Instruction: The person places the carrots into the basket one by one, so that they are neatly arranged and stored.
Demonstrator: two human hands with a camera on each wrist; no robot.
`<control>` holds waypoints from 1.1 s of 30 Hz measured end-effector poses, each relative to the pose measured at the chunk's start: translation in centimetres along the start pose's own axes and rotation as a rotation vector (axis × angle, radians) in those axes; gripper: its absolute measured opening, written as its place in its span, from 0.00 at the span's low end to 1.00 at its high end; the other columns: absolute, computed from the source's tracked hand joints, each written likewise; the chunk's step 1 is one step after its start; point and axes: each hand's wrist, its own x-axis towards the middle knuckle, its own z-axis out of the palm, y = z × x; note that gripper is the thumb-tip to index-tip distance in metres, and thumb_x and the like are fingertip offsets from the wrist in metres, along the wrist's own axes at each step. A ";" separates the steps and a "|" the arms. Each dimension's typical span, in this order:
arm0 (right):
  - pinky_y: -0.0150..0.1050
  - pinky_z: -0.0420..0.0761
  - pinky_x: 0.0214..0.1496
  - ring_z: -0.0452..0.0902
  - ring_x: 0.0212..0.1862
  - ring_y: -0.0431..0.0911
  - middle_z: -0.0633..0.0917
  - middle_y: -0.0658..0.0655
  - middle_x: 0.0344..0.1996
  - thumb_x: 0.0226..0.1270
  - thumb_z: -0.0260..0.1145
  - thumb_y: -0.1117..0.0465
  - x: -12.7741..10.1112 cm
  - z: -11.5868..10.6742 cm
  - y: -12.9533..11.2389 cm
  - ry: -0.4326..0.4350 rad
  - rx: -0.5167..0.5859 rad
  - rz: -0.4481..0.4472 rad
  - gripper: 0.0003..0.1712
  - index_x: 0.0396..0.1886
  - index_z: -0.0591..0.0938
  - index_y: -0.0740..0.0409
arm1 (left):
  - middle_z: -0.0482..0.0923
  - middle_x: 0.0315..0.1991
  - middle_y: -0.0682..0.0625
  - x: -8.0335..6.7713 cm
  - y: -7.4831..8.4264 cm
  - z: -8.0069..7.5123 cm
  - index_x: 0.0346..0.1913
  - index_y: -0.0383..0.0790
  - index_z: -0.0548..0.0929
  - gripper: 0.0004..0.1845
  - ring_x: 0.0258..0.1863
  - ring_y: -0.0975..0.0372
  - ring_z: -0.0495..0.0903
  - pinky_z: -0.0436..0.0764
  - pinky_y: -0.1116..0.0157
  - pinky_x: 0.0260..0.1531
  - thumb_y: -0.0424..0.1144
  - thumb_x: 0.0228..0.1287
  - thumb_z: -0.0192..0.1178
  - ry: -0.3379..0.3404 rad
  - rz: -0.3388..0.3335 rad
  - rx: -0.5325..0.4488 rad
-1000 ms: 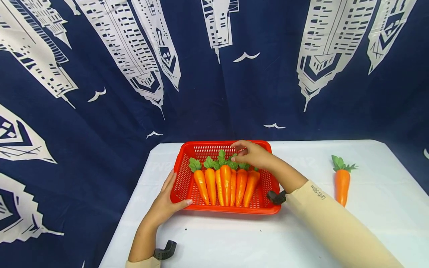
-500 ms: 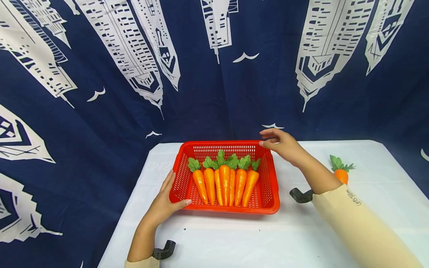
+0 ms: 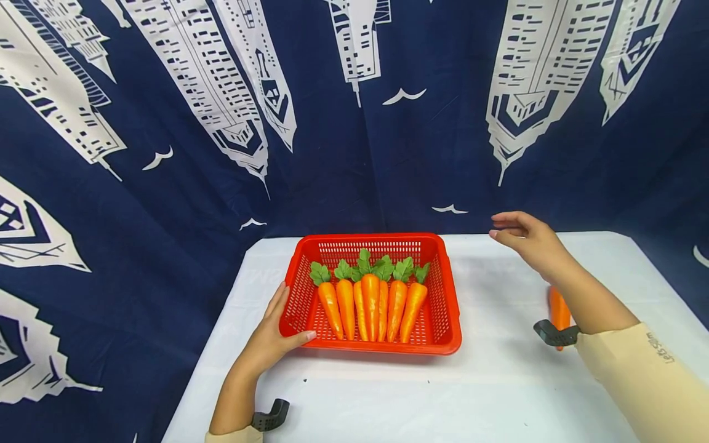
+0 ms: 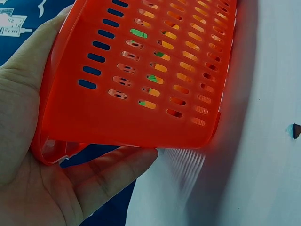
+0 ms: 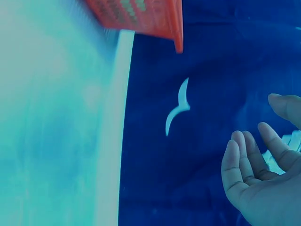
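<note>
At the near left corner of a red plastic basket (image 3: 451, 301), my left hand (image 3: 271, 338) rests with fingers straight along the side and thumb against the front rim. The left wrist view shows the same basket wall (image 4: 127, 117) between the thumb and the fingers. Several orange carrots (image 3: 371, 304) with green leafy tops lie side by side in the basket. My right hand (image 3: 534, 243) is in the air right of the basket, fingers loosely bent, holding nothing. Behind its forearm lies one more carrot (image 3: 558, 307) on the table, its top hidden.
A white cloth covers the table (image 3: 388, 400). Behind it hangs a dark blue curtain (image 3: 332, 166) with white buildings and birds. Each wrist wears a black camera, such as the left wrist camera (image 3: 271, 415).
My right hand has moved from over the carrots' leaves in the basket, out past its right rim and farther right. Its forearm now covers part of the lone carrot. The left hand stays put.
</note>
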 end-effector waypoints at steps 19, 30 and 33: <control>0.79 0.61 0.64 0.57 0.71 0.71 0.61 0.73 0.75 0.76 0.54 0.36 -5.2 -4.2 8.8 0.112 -0.004 0.179 0.43 0.82 0.55 0.48 | 0.34 0.82 0.67 -0.1 -0.1 0.1 0.82 0.58 0.44 0.63 0.81 0.47 0.49 0.56 0.32 0.72 0.53 0.52 0.77 -0.007 -0.007 -0.007; 0.78 0.62 0.63 0.55 0.70 0.77 0.52 0.79 0.76 0.76 0.55 0.41 -6.3 -3.8 14.0 0.076 0.014 0.321 0.48 0.80 0.49 0.64 | 0.34 0.82 0.67 0.0 -0.2 0.1 0.82 0.59 0.43 0.63 0.81 0.47 0.49 0.56 0.32 0.72 0.55 0.51 0.77 -0.008 -0.002 0.005; 0.78 0.64 0.63 0.54 0.70 0.78 0.51 0.80 0.75 0.75 0.56 0.39 -6.4 -3.4 14.8 0.058 -0.002 0.339 0.50 0.79 0.50 0.66 | 0.33 0.82 0.67 -0.1 -0.2 0.1 0.82 0.60 0.43 0.63 0.81 0.46 0.49 0.55 0.31 0.72 0.55 0.52 0.77 -0.011 -0.006 0.007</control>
